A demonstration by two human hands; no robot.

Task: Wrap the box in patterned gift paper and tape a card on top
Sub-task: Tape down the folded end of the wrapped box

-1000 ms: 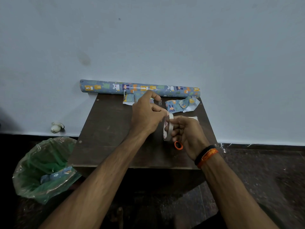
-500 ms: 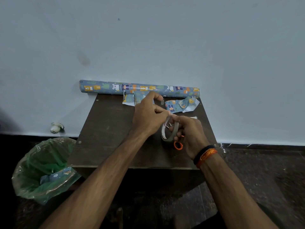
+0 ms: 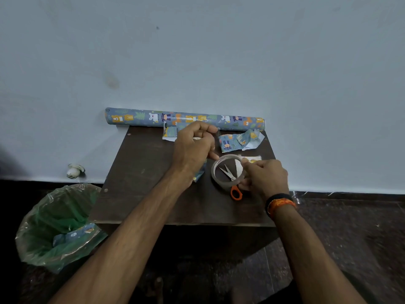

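My right hand grips a roll of clear tape just above the table, its opening facing up. My left hand, fingers curled, pinches what looks like the tape's free end near its thumb tip, up and left of the roll. Patterned paper, probably the wrapped box, pokes out under my left wrist; most of it is hidden. A small white card lies behind the roll. Orange-handled scissors lie under the roll, with the blades showing through its hole.
A roll of patterned gift paper lies along the wall at the back of the dark table. Paper offcuts sit at the back right. A green-lined bin stands on the floor to the left.
My right hand has turned the tape roll from upright to nearly flat and moved it right and down. My left hand has drawn away from the roll, up and to the left.
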